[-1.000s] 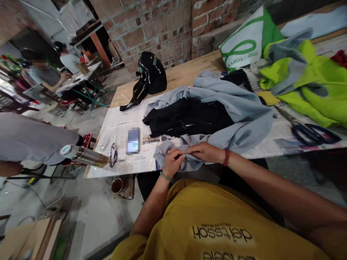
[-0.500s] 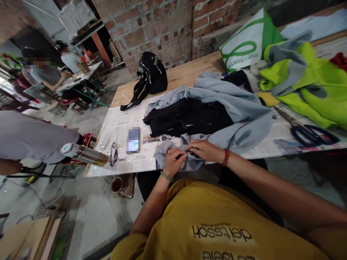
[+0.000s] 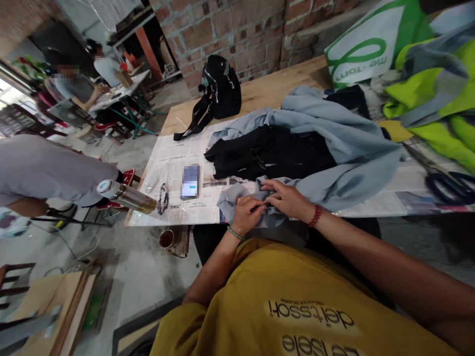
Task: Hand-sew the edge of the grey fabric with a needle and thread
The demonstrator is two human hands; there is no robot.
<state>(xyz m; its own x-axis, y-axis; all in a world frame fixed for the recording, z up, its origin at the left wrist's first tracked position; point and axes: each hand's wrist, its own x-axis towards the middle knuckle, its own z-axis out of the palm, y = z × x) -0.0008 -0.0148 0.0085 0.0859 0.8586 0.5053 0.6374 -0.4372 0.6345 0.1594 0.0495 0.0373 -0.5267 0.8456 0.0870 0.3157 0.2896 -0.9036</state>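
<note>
A large piece of grey cloth lies bunched along the near side of the table, curling around behind a folded black garment. At its near left end, my left hand is closed, thumb and fingers pinching a gathered bit of the cloth. My right hand meets it from the right, fingertips pressed together over the same folds. Whatever is between the right fingertips is too small to make out. The two sets of fingertips nearly touch.
Left of the cloth lie a phone, glasses and a steel flask. A black bag stands behind. Scissors, yellow-green fabric and a green-white bag are at right. A person in grey sits at left.
The whole view has shifted, so the table things appear further right and slightly higher. My hands stay together at the grey cloth, with the right fingers a little more raised and bent.
</note>
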